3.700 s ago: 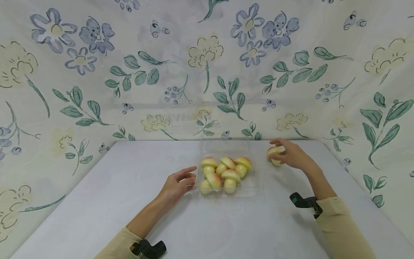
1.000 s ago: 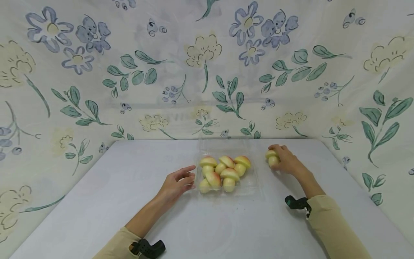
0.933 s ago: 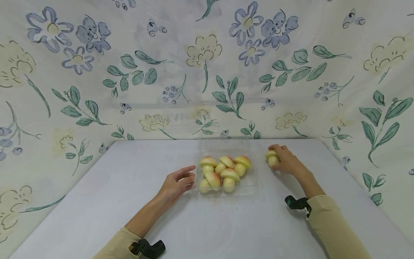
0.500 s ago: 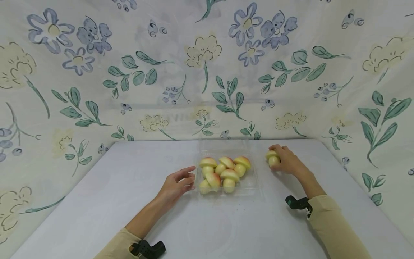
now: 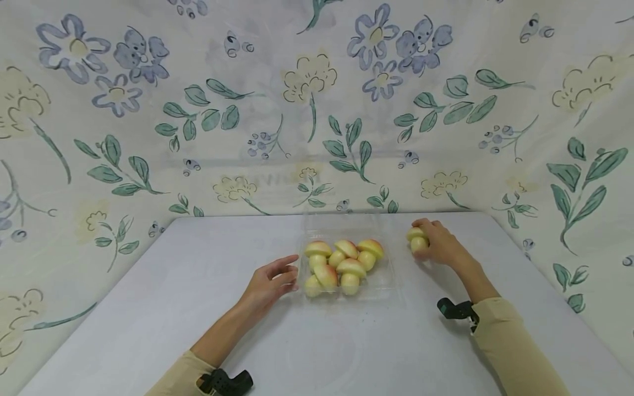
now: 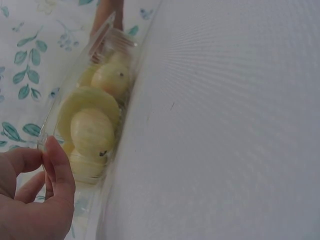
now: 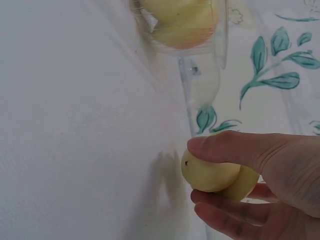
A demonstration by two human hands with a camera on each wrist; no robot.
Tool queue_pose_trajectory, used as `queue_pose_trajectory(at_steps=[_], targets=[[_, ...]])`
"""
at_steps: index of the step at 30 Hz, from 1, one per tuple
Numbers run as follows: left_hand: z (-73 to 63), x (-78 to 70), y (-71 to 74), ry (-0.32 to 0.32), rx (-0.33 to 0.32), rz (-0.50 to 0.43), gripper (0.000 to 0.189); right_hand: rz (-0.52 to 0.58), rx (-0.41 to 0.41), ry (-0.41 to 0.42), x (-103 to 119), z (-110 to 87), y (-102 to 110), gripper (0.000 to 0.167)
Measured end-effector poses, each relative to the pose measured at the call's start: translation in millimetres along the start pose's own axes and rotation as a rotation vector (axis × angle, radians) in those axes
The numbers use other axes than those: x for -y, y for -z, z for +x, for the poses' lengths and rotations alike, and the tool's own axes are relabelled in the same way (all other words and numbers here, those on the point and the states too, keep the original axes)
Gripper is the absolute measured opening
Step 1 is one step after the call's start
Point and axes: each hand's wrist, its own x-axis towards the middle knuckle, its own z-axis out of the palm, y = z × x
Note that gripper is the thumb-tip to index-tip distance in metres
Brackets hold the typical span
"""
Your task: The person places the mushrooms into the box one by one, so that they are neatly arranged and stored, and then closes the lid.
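My right hand (image 5: 441, 243) grips a yellow mushroom-shaped piece (image 5: 418, 243) at the right of the table, cap up and stem down. In the right wrist view the thumb lies over the piece (image 7: 207, 172) and the fingers are under it; a dark dot marks its rounded stem end. To the left stands a clear plastic box (image 5: 381, 283) holding several like pieces (image 5: 351, 269) with red-blushed caps. Relaxed fingers of my left hand (image 5: 269, 283) reach to the box's left wall, and the left wrist view has its fingertips right at the box rim (image 6: 47, 135).
The box's clear lid (image 5: 342, 223) is folded open behind it, toward the back edge. A white table (image 5: 337, 346) carries everything. Close behind it hangs a flowered cloth (image 5: 277, 132). Each wrist bears a black camera mount (image 5: 453, 309).
Earlier the right hand hovered with spread fingers over the piece, whose red cap faced forward; now it grips the piece, turned more upright. In the last second, both hands have stayed nearly still.
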Motion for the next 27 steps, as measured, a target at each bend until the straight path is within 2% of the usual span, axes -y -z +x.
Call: queue_pose_trajectory(at_steps=[15,27], targets=[[0.9,1.4,1.0,-0.006,0.004,0.007,0.053,-0.070,-0.066,0.028,18,-0.3,12,0.066],[3.5,3.2,1.4,-0.003,0.006,0.002,0.051,-0.076,-0.065,0.032,30,-1.0,19,0.068]])
